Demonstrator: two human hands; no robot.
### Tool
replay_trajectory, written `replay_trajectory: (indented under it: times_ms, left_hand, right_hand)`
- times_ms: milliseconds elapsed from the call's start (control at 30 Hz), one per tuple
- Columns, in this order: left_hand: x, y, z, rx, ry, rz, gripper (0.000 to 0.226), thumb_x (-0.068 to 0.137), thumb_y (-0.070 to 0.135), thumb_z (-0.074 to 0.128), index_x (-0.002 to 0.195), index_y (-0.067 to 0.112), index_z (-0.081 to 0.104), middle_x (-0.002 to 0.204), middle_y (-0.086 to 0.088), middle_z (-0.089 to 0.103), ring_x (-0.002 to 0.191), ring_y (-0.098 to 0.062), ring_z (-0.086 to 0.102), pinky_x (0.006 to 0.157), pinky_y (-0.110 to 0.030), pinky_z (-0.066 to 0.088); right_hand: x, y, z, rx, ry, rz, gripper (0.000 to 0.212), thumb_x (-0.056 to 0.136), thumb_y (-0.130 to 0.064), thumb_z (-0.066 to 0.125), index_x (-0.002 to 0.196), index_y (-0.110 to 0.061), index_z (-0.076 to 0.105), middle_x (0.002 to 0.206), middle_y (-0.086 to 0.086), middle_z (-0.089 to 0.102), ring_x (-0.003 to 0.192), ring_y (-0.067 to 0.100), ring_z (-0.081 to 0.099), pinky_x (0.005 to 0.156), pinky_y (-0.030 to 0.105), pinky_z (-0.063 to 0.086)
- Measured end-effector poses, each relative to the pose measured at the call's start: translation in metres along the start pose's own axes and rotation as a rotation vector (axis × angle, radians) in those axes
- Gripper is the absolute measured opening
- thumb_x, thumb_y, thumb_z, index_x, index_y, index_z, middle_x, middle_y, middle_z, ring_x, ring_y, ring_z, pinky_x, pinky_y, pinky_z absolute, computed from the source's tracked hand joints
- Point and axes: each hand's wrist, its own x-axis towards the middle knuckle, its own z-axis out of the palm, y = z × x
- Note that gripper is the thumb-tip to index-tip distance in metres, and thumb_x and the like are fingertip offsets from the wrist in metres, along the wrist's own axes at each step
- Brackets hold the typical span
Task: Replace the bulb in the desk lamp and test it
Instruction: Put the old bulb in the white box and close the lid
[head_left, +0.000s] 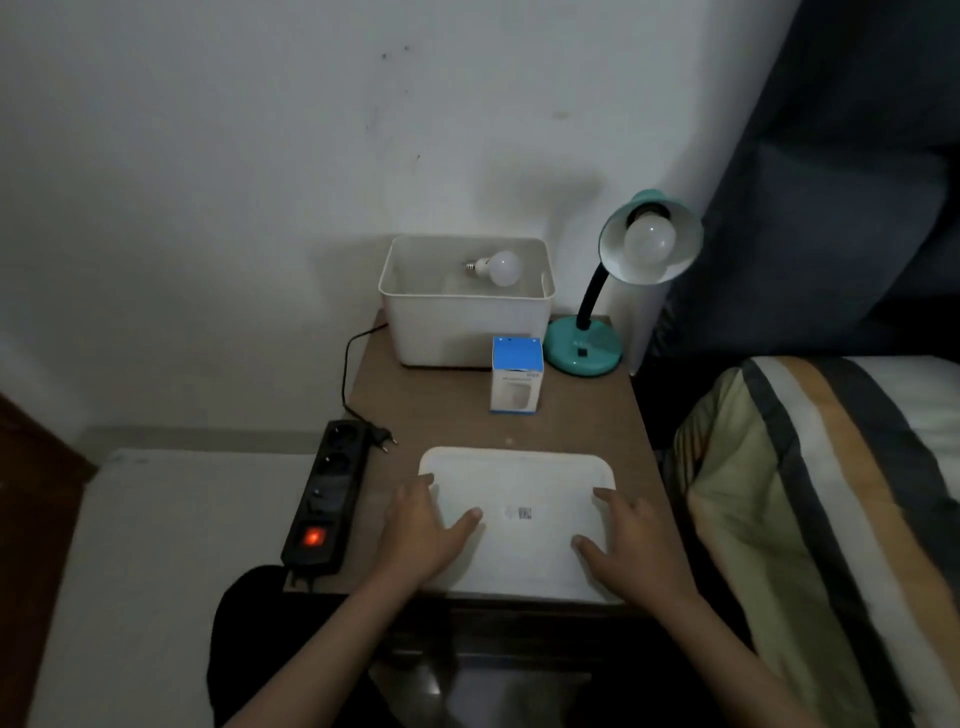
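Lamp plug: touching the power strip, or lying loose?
Apart. The head view shows the lamp plug lying on the table just right of the power strip, prongs out of any socket, with a thin strip of tabletop between them.

The surface (582, 415) at the centre of the frame looks like brown wood-grain laminate, matt and smooth. On its near part lies a white tray (519, 467) of smooth plastic with a faint sheen and a small printed label. Toward the back, the off-white bin (467, 322) is matt plastic; the loose bulb (501, 267) inside it has a frosted white globe and a metal screw base. The blue-and-white box (516, 376) looks like printed card. The lamp (587, 348) at upper right has a glossy teal base and shade, and a black neck. At the left edge, the power strip (332, 488) is black plastic. The bedding (810, 493) at right is striped cloth.
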Motion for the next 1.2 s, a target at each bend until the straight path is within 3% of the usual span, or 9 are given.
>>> replay_trajectory:
  times_ms: [233, 433, 633, 967, 1200]
  left_hand:
    - [-0.032, -0.017, 0.007, 0.334, -0.016, 0.019, 0.058, 0.073, 0.049, 0.063, 0.114, 0.013, 0.046, 0.124, -0.011, 0.043, 0.118, -0.033, 0.037, 0.095, -0.041, 0.041]
    - [-0.038, -0.010, -0.001, 0.248, 0.053, 0.089, 0.056, 0.071, 0.046, 0.068, 0.112, 0.014, 0.049, 0.119, -0.009, 0.042, 0.114, -0.031, 0.044, 0.090, -0.036, 0.044]
    - [-0.029, 0.014, -0.035, 0.184, 0.151, 0.170, 0.057, 0.071, 0.038, 0.073, 0.114, 0.009, 0.051, 0.132, -0.011, 0.036, 0.120, -0.030, 0.039, 0.096, -0.039, 0.042]
    - [0.081, 0.085, -0.119, 0.165, 0.330, 0.220, 0.055, 0.073, 0.039, 0.071, 0.111, 0.003, 0.054, 0.123, -0.016, 0.043, 0.118, -0.036, 0.039, 0.095, -0.041, 0.040]
    - [0.183, 0.120, -0.135, 0.256, 0.265, 0.199, 0.050, 0.077, 0.047, 0.061, 0.102, 0.004, 0.057, 0.121, -0.020, 0.044, 0.115, -0.038, 0.039, 0.093, -0.039, 0.038]
  right_hand:
    - [-0.018, 0.003, 0.019, -0.053, -0.063, 0.069, 0.072, 0.080, -0.053, 0.059, 0.141, -0.026, 0.031, 0.132, 0.017, 0.038, 0.121, 0.036, 0.035, 0.101, 0.038, 0.034]
    - [-0.022, -0.002, 0.008, 0.051, -0.025, 0.040, 0.076, 0.079, -0.049, 0.063, 0.142, -0.018, 0.033, 0.135, 0.015, 0.029, 0.126, 0.032, 0.036, 0.103, 0.035, 0.037]
    - [-0.010, -0.034, -0.025, 0.032, 0.143, -0.111, 0.071, 0.081, -0.043, 0.064, 0.140, -0.015, 0.036, 0.140, 0.017, 0.025, 0.129, 0.030, 0.033, 0.103, 0.034, 0.037]
    - [0.118, -0.126, -0.083, 0.014, 0.240, -0.195, 0.056, 0.082, -0.045, 0.060, 0.126, -0.013, 0.046, 0.132, 0.019, 0.034, 0.121, 0.037, 0.037, 0.094, 0.041, 0.042]
    - [0.213, -0.155, -0.099, 0.020, 0.171, -0.118, 0.043, 0.081, -0.048, 0.057, 0.104, -0.012, 0.053, 0.117, 0.016, 0.041, 0.108, 0.037, 0.042, 0.080, 0.038, 0.043]
